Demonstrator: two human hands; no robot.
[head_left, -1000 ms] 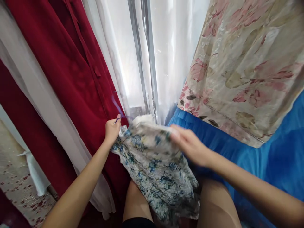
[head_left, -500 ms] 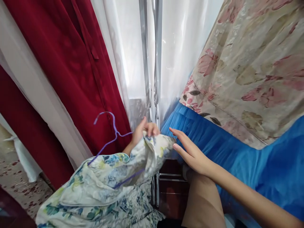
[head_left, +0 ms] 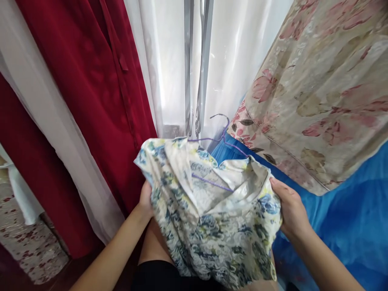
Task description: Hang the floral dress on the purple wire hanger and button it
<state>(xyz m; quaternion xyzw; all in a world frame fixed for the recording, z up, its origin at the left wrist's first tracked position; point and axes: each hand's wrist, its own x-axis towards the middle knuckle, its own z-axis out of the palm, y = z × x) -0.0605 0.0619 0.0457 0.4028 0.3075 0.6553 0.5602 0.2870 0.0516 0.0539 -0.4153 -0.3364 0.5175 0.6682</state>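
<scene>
A white blouse (head_left: 212,226) with blue, green and yellow flowers hangs before me on a purple wire hanger (head_left: 224,135). The hanger's hook sticks up above the collar, and its lower bar shows through the open neckline. At the garment's left side, my left hand (head_left: 147,199) is against the cloth, its fingers hidden behind the fabric. My right hand (head_left: 291,208) grips the sleeve edge on the other side, thumb in front and fingers tucked behind.
Dark red curtains (head_left: 87,89) and white sheer curtains (head_left: 168,72) hang ahead and to the left. Grey metal poles (head_left: 188,60) rise in the middle. On the right hang a pink-flowered beige cloth (head_left: 330,93) and blue tulle fabric (head_left: 342,226).
The blouse and hanger have swung upright and to the right, with the neckline now facing me. My left hand has moved down to the left side; my right hand has taken hold of the right side.
</scene>
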